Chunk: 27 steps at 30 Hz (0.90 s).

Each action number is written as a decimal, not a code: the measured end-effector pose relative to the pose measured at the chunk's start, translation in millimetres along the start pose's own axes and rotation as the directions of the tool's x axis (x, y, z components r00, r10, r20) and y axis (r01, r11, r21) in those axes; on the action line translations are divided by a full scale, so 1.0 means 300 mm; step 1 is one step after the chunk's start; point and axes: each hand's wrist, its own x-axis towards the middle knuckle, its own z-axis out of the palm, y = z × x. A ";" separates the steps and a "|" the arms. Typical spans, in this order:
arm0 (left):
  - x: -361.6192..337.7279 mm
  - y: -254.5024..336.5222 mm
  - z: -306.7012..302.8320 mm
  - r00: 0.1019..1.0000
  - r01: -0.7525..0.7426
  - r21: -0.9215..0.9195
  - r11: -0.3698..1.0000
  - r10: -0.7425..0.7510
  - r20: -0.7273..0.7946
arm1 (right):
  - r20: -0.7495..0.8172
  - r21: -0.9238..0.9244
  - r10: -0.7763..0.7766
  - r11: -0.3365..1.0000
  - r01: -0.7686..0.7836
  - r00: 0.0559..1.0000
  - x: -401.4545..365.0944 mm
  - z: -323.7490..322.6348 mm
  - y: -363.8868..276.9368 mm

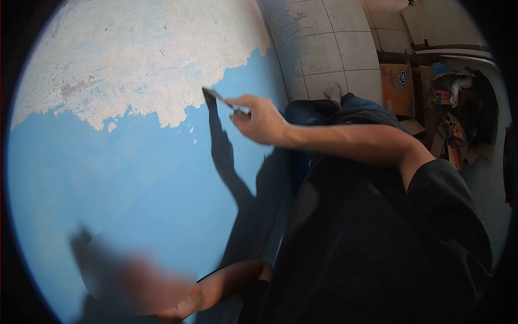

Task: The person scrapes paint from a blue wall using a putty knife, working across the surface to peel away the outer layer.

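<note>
My right hand [261, 120] is closed around the handle of a paint scraper [211, 95]. The scraper's blade points up and left, at the ragged border between blue paint [135, 156] and bare whitish plaster [156, 54] on the wall. Contact between blade and wall is hard to judge. At the bottom, my left hand [183, 309] is near the blue part of the wall; its fingers are lost in a blurred patch. A dark shadow of the right arm and tool falls across the blue paint.
Floor tiles [324, 51] run along the wall's base, with a shoe [334, 93] on them. To the right stand an orange carton [397, 89] and an open box of mixed packets and wrappings [456, 135]. A pale panel [440, 24] is at the top right.
</note>
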 end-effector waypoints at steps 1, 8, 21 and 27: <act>0.001 0.002 0.000 1.000 -0.004 -0.008 1.000 0.004 -0.013 | 0.053 0.018 0.136 0.990 -0.137 0.989 0.013 -0.021 -0.025; -0.008 -0.021 -0.019 0.998 -0.034 0.036 0.999 0.033 0.049 | -0.037 -0.032 -0.150 0.988 0.149 0.988 -0.035 0.035 0.066; -0.008 -0.017 -0.012 1.000 0.014 0.015 1.000 -0.014 0.004 | 0.107 0.013 0.223 0.974 -0.226 0.969 0.023 -0.039 -0.011; -0.009 -0.023 -0.016 1.000 -0.002 0.026 1.000 0.001 0.020 | -0.109 -0.122 -0.206 0.974 0.193 0.972 0.030 0.046 0.148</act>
